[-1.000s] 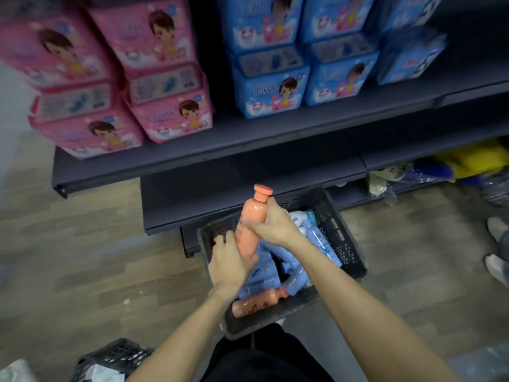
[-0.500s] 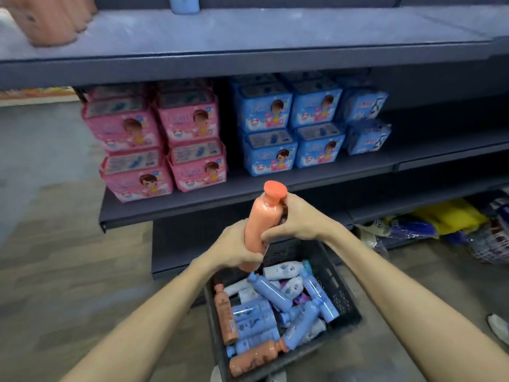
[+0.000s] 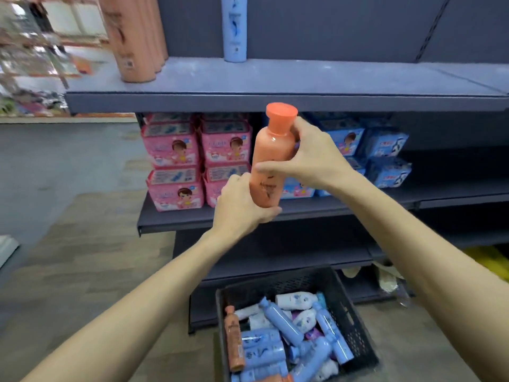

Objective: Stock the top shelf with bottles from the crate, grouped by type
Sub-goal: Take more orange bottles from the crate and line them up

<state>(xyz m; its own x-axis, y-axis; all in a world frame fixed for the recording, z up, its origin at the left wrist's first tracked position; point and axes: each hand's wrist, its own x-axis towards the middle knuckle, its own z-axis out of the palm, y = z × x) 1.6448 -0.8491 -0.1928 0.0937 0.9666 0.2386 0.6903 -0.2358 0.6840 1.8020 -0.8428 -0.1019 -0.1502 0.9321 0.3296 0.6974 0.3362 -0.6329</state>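
a shop aisle with dark grey metal shelving and a wood-pattern floor. on the top shelf [image 3: 303, 78], at its left end, stands a row of orange bottles [image 3: 135, 37], and further right one blue bottle [image 3: 234, 28] alone — the rest of the board is bare. on the shelf below are pink packs [image 3: 176, 161], and blue packs [image 3: 385, 155] to the right.

the left hand [image 3: 242, 205] grips the base of an orange bottle with an orange cap [image 3: 272, 155], and the right hand [image 3: 311, 158] is curled around its upper body near the neck. the bottle is upright, slightly tilted, in the air just under the edge of the top shelf. below on the floor, the black crate [image 3: 355, 321] has many blue bottles [image 3: 278, 321], some white ones and at least two orange ones [image 3: 234, 340] lying in it.

i judge the task is at an early part: a few orange and one blue are placed, most bottles are left in the crate.

compared with half a second ago, the bottle is higher — its cap is now at the edge of the top shelf, and the view is raised, so the crate sits lower in the picture.
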